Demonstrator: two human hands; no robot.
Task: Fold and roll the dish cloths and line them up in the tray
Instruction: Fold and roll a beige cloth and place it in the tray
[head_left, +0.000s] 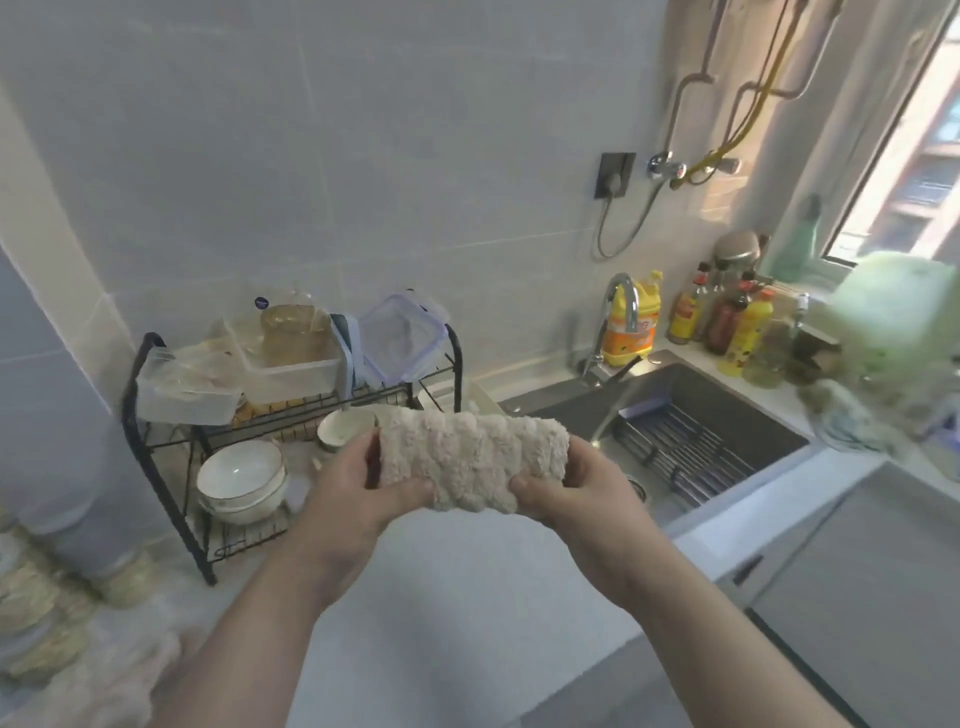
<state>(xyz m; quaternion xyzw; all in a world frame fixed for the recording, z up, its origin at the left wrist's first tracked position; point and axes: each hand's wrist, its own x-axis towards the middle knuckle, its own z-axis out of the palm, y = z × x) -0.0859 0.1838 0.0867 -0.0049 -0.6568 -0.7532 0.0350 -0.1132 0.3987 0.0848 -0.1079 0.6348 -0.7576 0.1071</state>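
Note:
A fluffy cream dish cloth (470, 454), folded into a thick strip, is held in the air above the white counter (467, 597). My left hand (358, 493) grips its left end, thumb on the front. My right hand (576, 491) grips its right end with the thumb pressed into the lower edge. More pale cloths (104, 680) lie blurred at the lower left. A white tray edge (485, 397) shows just behind the cloth, mostly hidden.
A black dish rack (171, 467) with stacked bowls (244, 480) and plastic containers (291, 358) stands at left. The dark sink (691, 415) with faucet (623, 306) lies at right. Bottles (727, 322) line the back right corner by the window.

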